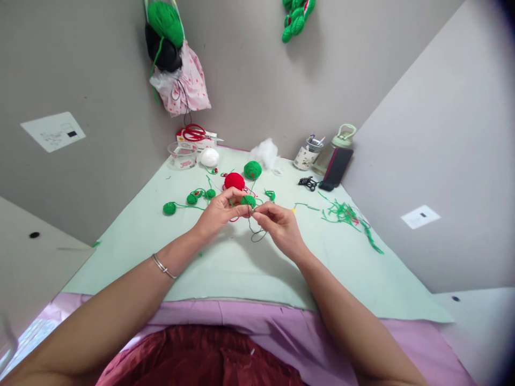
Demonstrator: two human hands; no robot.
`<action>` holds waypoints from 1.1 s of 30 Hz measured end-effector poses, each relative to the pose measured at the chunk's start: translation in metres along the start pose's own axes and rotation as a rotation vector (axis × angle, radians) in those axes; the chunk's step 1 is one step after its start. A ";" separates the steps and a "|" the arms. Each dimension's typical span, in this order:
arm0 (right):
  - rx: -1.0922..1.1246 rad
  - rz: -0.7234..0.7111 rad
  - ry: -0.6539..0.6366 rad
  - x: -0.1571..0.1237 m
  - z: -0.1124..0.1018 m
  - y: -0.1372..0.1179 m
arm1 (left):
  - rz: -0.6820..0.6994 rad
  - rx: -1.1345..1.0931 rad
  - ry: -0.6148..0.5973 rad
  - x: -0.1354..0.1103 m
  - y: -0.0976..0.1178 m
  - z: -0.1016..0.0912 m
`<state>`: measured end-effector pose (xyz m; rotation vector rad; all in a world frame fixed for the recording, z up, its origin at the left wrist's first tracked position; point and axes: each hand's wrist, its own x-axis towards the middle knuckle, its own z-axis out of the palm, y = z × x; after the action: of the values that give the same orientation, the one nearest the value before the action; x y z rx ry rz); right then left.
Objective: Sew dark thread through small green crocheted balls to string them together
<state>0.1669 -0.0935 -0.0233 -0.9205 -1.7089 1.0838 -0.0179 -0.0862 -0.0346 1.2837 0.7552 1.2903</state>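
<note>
My left hand (220, 213) is closed in a pinch on a small green crocheted piece (248, 201) held above the pale green table mat (225, 268). My right hand (279, 225) meets it from the right, fingers pinched together on a thin dark thread (257, 234) that loops down below the hands. Whether a needle is in the right fingers is too small to tell. A red yarn ball (234, 180) and a green yarn ball (252, 170) lie just behind the hands.
Small green crocheted pieces (169, 208) lie left of the hands; green yarn scraps (346, 214) lie to the right. At the back stand a clear tub (183, 156), red scissors (194, 132), white stuffing (265, 151), a pen cup (306, 155), a bottle (340, 142) and a phone (338, 167).
</note>
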 end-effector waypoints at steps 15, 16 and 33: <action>0.232 0.182 -0.034 0.006 0.003 0.003 | 0.145 0.321 0.076 -0.005 -0.004 0.004; 0.245 0.177 -0.033 0.005 0.003 0.003 | 0.151 0.325 0.076 -0.005 -0.004 0.004; 0.059 0.063 0.000 0.005 -0.001 0.006 | 0.120 0.279 -0.024 -0.004 -0.017 0.002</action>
<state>0.1670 -0.0864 -0.0268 -0.9422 -1.6484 1.1691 -0.0125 -0.0878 -0.0509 1.5852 0.8747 1.2943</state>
